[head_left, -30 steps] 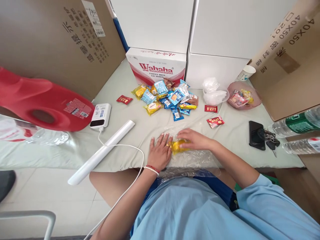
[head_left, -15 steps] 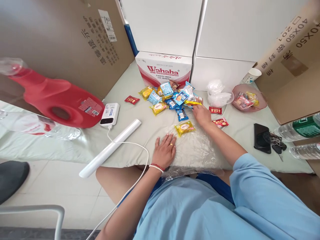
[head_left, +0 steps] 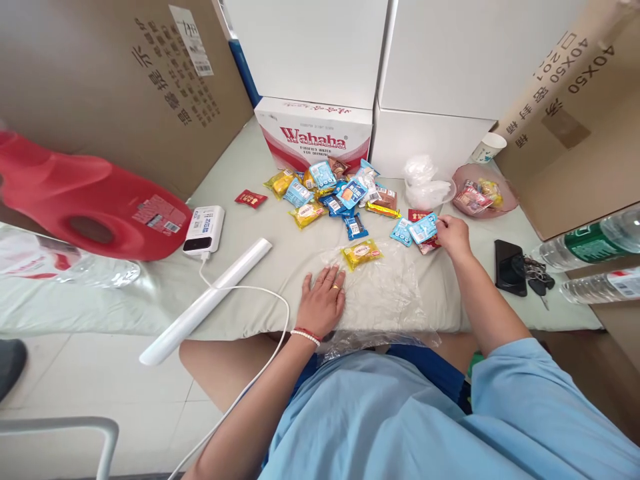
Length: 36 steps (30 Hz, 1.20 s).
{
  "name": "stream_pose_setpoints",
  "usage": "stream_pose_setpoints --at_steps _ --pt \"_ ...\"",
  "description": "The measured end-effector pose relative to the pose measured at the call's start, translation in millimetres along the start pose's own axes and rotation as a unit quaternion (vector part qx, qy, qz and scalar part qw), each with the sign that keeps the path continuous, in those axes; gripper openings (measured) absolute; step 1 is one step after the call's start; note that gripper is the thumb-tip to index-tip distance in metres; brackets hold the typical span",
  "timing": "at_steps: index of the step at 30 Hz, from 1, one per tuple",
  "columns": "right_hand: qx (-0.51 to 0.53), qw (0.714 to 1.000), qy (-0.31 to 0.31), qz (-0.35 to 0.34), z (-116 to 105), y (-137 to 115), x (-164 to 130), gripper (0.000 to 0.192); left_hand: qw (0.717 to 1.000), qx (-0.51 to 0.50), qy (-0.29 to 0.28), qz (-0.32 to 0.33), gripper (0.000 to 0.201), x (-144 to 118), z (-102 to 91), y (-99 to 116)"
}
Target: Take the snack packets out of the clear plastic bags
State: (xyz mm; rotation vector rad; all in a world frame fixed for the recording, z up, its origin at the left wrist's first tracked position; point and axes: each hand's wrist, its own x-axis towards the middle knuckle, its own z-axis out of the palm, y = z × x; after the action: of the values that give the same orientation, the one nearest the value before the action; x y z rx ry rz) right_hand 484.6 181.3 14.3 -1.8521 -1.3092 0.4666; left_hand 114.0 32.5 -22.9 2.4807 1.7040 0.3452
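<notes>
1. Pinching a light-blue packet (head_left: 423,228), it seems, at its right end, the right hand (head_left: 454,236) is toward the right side of the table (head_left: 277,267); red packets (head_left: 419,214) lie partly behind and below.
2. The left hand (head_left: 322,301) is flat near the front edge, fingers loosely spread, grasping nothing.
3. The step appears to be handling single packets; the next move probably calls for a light fingertip grip.
4. Clear film (head_left: 393,287) overhangs the front edge; a mixed heap (head_left: 351,193) sits toward the back.
5. Cardboard cartons (head_left: 597,160) flank both sides.
</notes>
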Motion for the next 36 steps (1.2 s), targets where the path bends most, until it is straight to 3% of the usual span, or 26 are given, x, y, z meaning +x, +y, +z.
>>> stream_pose_setpoints --at_steps 3,6,8,11,13,15,16,18,19,21,24,26,27,28,30,32,33,34,36 --pt "0.097 0.995 -0.037 0.007 -5 -13 -6 0.031 1.0 -0.001 0.001 0.002 0.051 0 0.1 0" --pt "0.232 0.957 -0.17 0.027 -1 -39 -12 0.032 1.0 0.0 -0.002 -0.003 0.051 0 -0.4 0" --pt "0.268 0.925 -0.265 0.044 5 -59 -12 0.04 1.0 0.002 -0.004 -0.005 0.051 0 -0.7 0" --pt "0.153 0.925 -0.348 -0.005 22 -86 -12 0.05 1.0 0.003 -0.004 -0.003 0.051 1 -0.8 0" --pt "0.04 0.915 -0.383 -0.122 36 -101 -16 0.041 1.0 0.005 -0.004 -0.004 0.052 1 -1.0 1" --pt "-0.072 0.87 -0.418 -0.252 52 -113 -27 0.034 1.0 0.007 -0.005 -0.006 0.051 1 -1.6 1" --pt "-0.128 0.839 -0.436 -0.299 60 -116 -34 0.042 1.0 0.008 -0.007 -0.007 0.051 1 -2.0 1" --pt "-0.229 0.79 -0.455 -0.342 73 -118 -50 0.06 1.0 0.009 -0.008 -0.009 0.051 2 -2.9 2" --pt "-0.268 0.779 -0.45 -0.346 77 -117 -57 0.06 1.0 0.009 -0.008 -0.01 0.05 2 -3.2 2" --pt "-0.309 0.787 -0.413 -0.338 79 -113 -65 0.051 1.0 0.008 -0.009 -0.01 0.05 1 -3.5 3" --pt "-0.26 0.836 -0.358 -0.324 60 -109 -65 0.045 1.0 0.005 -0.011 -0.008 0.05 1 -3.4 2" --pt "-0.176 0.854 -0.371 -0.319 38 -112 -61 0.046 1.0 0.001 -0.009 -0.007 0.05 1 -3.2 2" --pt "-0.139 0.848 -0.404 -0.313 27 -115 -60 0.046 1.0 -0.001 -0.008 -0.006 0.05 1 -3.1 1" --pt "-0.11 0.83 -0.454 -0.304 18 -119 -61 0.044 1.0 -0.002 -0.007 -0.006 0.05 1 -3.1 1" --pt "-0.081 0.757 -0.59 -0.267 9 -125 -66 0.037 1.0 -0.003 -0.006 -0.006 0.05 1 -3.0 1" --pt "-0.077 0.674 -0.703 -0.213 15 -128 -72 0.035 1.0 -0.003 -0.005 -0.006 0.05 1 -3.1 1" --pt "-0.082 0.655 -0.727 -0.189 21 -128 -73 0.036 1.0 -0.003 -0.004 -0.006 0.05 1 -3.1 1" --pt "-0.098 0.662 -0.722 -0.174 28 -127 -71 0.036 1.0 -0.003 -0.003 -0.006 0.05 1 -3.1 2" --pt "-0.161 0.747 -0.622 -0.169 39 -126 -63 0.038 1.0 -0.003 -0.002 -0.007 0.05 1 -3.0 2"
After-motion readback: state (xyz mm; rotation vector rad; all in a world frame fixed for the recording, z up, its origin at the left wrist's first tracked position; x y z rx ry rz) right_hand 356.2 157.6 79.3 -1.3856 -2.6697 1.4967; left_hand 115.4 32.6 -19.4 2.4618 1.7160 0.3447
